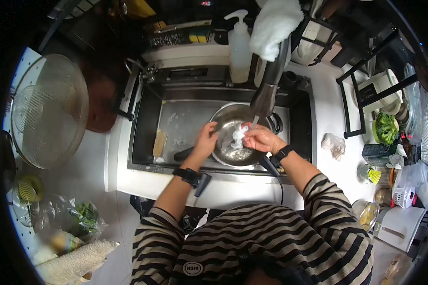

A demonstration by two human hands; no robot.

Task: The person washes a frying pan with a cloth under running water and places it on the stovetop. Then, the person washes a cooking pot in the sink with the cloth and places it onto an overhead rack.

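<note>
Head view, left hand: the left hand (206, 141) is at the left rim of the metal pot (223, 153), fingers bent and thumb apart; whether it grips the rim cannot be told.
Head view, right hand: the right hand (265, 141) pinches a wet-looking white wad (238, 137) between thumb and fingers.
White wad: over the inside of the pot, hanging from the right fingertips; whether it touches the bottom is unclear.
Pot: inside the sink (183, 111), right of its middle, with a dark handle (277, 122) at the upper right.
Faucet: the grey faucet (265, 95) points down at the pot, a thin stream of water (255, 120) beside the right fingers; a fluffy white cloth (276, 31) covers its upper part.
Sink's left side: a flat tan piece (160, 144) lies near the wall.
Behind the sink: a pump bottle (240, 52) stands upright, left of the faucet.
Right counter: a crumpled cloth (334, 145) lies beside the sink; broccoli (386, 128) sits farther right.
Left side: a large round mesh strainer (52, 111) stands well apart from the hands.
Wrists: a dark band on each, below striped sleeves (330, 199).
</note>
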